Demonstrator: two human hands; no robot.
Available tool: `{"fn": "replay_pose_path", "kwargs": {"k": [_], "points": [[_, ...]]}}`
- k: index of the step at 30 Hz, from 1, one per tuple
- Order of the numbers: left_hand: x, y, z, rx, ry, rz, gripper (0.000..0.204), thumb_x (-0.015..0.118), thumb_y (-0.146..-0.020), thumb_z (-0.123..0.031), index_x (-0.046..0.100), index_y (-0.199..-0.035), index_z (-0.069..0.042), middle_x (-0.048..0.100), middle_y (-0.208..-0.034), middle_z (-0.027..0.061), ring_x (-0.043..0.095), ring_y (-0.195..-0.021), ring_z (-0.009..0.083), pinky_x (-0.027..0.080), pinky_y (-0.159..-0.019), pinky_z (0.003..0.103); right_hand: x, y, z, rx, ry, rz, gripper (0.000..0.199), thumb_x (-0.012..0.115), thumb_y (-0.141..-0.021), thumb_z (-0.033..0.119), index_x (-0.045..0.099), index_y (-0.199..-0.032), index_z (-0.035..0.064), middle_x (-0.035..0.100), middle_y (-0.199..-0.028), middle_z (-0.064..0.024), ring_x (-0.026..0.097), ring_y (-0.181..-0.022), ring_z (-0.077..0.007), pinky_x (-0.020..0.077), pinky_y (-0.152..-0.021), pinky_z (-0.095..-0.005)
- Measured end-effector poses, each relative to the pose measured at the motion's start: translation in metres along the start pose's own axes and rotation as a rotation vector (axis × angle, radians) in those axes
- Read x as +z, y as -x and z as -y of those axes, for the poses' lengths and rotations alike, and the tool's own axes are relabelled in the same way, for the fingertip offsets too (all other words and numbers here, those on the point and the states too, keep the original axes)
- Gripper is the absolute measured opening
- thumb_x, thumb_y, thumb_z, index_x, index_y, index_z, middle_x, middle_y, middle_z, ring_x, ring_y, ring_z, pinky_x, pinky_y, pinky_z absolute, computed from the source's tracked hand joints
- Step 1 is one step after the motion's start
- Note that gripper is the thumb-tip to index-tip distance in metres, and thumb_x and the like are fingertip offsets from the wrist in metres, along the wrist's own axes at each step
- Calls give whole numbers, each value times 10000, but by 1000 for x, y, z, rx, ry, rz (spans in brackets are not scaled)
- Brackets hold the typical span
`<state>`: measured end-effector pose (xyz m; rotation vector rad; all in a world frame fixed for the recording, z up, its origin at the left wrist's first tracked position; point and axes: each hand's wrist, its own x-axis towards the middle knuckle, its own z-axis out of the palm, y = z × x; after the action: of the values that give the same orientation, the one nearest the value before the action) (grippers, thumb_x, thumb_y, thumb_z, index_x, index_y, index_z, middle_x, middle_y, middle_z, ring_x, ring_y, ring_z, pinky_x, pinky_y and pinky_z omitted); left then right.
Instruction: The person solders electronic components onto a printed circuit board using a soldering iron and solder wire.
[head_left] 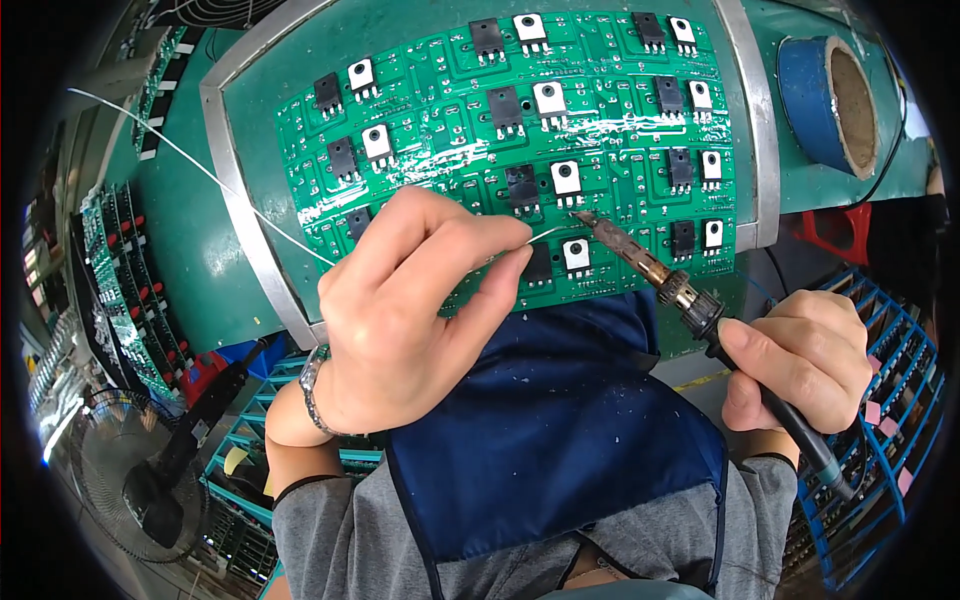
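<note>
A green circuit board panel (430, 110) lies before me, carrying rows of black and silver-backed three-legged transistors. My left hand (400, 300) is over its near edge, thumb and forefinger pinching a thin length of solder wire (240, 195). One end of the wire pokes past the fingertips toward the iron; the other trails off to the far left. In my right hand (805, 365) is a soldering iron (690, 300), gripped by its dark handle. Its tip points at the legs of a silver-backed transistor (566, 183) in the third row. Whether the tip touches them, I cannot tell.
A metal frame (755, 120) borders the board on the green bench (180, 250). A blue-rimmed roll (825, 105) stands at the far right. Racks of boards (130, 290) line the left, above a fan (140, 475). A blue rack (890, 400) is at the right.
</note>
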<state>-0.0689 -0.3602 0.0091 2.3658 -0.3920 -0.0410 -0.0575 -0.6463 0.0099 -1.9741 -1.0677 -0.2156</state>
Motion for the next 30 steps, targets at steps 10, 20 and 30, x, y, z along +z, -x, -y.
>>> {"fn": "replay_pose_path", "kwargs": {"k": [10,20,30], "points": [[12,-7,4,5,-37,-33,227,799,-711,16,720,-904,-73,579,-808,48,616,-647,187,500,-542,318,4,-2,-8,0,-29,-11,230,774,-834,174,758,-913,-41,559,-610,-19,489,-451,-110,355,-360,-211],[15,-9,5,12,-55,-19,205,799,-725,4,719,-898,-70,581,-803,41,611,-636,182,497,-540,315,3,-3,-7,5,-24,8,254,770,-848,209,760,-933,-30,549,-622,-17,504,-471,-111,369,-369,-208],[12,-9,4,41,-64,-21,211,801,-720,9,720,-903,-59,584,-803,46,614,-634,181,494,-539,311,2,-3,-5,26,-26,24,264,773,-845,216,759,-941,-30,550,-629,-16,509,-477,-113,377,-375,-208]]}}
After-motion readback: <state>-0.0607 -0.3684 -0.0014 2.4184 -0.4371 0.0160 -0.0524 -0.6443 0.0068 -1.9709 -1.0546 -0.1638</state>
